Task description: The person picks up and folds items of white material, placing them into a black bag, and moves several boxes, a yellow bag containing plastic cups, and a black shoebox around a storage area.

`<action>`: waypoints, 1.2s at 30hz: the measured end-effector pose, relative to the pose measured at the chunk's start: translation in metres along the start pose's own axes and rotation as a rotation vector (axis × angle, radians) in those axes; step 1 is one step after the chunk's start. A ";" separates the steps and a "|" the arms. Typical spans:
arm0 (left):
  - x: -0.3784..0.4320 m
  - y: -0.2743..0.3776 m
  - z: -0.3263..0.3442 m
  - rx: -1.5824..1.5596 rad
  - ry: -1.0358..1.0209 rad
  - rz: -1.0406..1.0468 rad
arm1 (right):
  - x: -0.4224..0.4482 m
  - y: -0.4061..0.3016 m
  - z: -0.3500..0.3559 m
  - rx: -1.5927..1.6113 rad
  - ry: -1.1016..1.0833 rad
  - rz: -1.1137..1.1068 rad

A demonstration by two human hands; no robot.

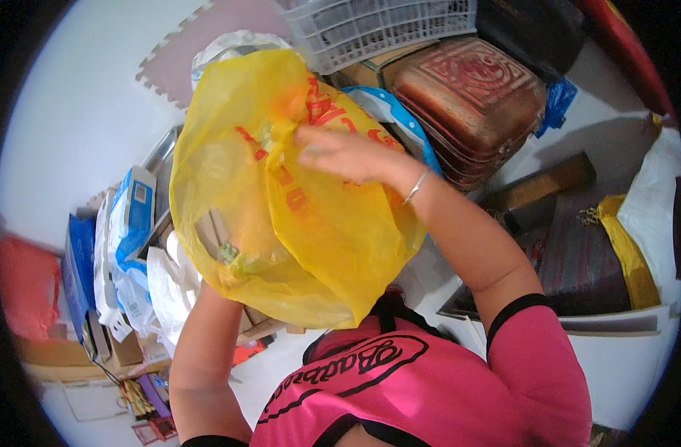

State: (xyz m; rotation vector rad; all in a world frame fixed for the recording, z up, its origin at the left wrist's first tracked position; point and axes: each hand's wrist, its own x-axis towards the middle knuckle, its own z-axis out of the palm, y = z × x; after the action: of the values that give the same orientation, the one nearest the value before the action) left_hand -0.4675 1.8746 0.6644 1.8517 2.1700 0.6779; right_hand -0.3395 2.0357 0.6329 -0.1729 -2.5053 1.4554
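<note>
A large yellow translucent plastic bag [329,223] with red print is spread in front of me. My right hand [340,153], blurred by motion, lies against its outer side near a gathered fold; whether its fingers grip the film cannot be told. My left hand [251,234] is inside or behind the bag and shows only faintly through the yellow film. Close to it, a small green thing [227,252] shows through the plastic. A bracelet circles my right wrist.
Beyond the bag stand a white plastic basket [385,33] and a brown embossed case or stool [469,106]. Packages and a blue-and-white pack [133,195] crowd the left. To the right are a dark box [583,257] and a white bag [656,201].
</note>
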 end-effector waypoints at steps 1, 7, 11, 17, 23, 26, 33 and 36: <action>0.003 0.003 0.001 -0.002 0.011 0.003 | 0.002 0.003 0.010 -0.075 -0.021 -0.021; 0.040 0.012 0.030 0.058 0.118 0.039 | -0.028 0.043 0.050 1.624 0.008 0.279; 0.075 0.016 0.043 0.116 0.287 0.042 | -0.042 0.053 0.026 1.575 0.292 0.266; 0.134 -0.033 0.073 0.450 0.352 0.321 | -0.083 0.053 -0.044 0.893 0.861 0.108; 0.153 -0.011 0.106 0.688 0.418 0.448 | -0.137 -0.072 -0.015 -0.694 0.720 -0.233; 0.172 -0.017 0.101 0.888 0.167 0.251 | -0.098 -0.069 0.015 -0.915 0.811 -0.372; 0.145 0.028 0.053 0.322 0.020 0.195 | -0.100 0.051 -0.018 -0.692 0.577 0.345; 0.137 0.017 0.022 0.140 0.294 0.239 | -0.097 0.044 -0.007 -0.601 0.612 0.411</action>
State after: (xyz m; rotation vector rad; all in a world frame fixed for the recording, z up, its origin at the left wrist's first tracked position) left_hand -0.4686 2.0142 0.6722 2.2342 2.2389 0.9186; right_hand -0.2451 2.0420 0.5843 -1.1014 -2.3478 0.5493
